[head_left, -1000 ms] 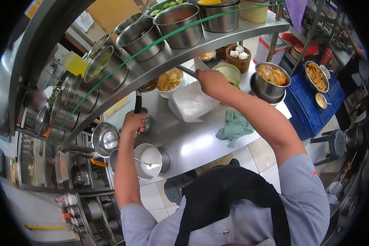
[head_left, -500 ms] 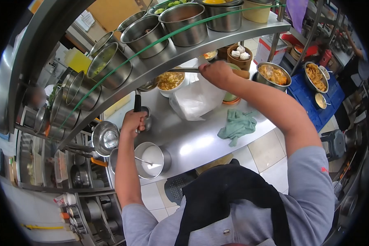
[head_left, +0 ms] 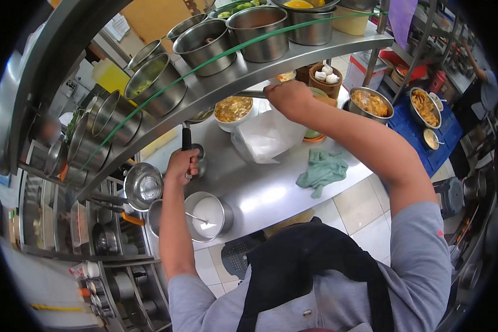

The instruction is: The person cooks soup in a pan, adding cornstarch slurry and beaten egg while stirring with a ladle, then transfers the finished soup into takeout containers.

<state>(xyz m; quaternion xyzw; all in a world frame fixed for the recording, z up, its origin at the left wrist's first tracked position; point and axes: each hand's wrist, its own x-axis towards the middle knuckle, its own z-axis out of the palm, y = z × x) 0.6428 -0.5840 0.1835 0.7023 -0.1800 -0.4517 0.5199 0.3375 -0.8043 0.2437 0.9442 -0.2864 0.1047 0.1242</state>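
Observation:
My left hand (head_left: 181, 166) is closed around the black handle (head_left: 186, 136) of a metal pan (head_left: 202, 115), whose far part is hidden under the shelf. My right hand (head_left: 292, 100) grips a long metal-handled utensil (head_left: 253, 94) pointing left; its working end is out of sight behind the shelf edge. Below that utensil stands a white bowl (head_left: 232, 123) filled with brownish-yellow soupy food. A translucent plastic bag (head_left: 268, 135) lies beside the bowl, below my right hand. Near my left forearm is a deep metal pot (head_left: 225, 218) with white contents and a thin handle in it.
Overhead, a steel shelf (head_left: 304, 58) carries several metal pots and a green strap. A green cloth (head_left: 322, 171) lies on the steel counter (head_left: 260, 182). Steamer baskets (head_left: 327, 88) and a metal bowl of food (head_left: 371, 105) stand right. Another person (head_left: 484, 88) is at far right.
The view has shifted slightly, and my right hand has moved a little to the left. Both hands keep their grips, and the surrounding things stay in place.

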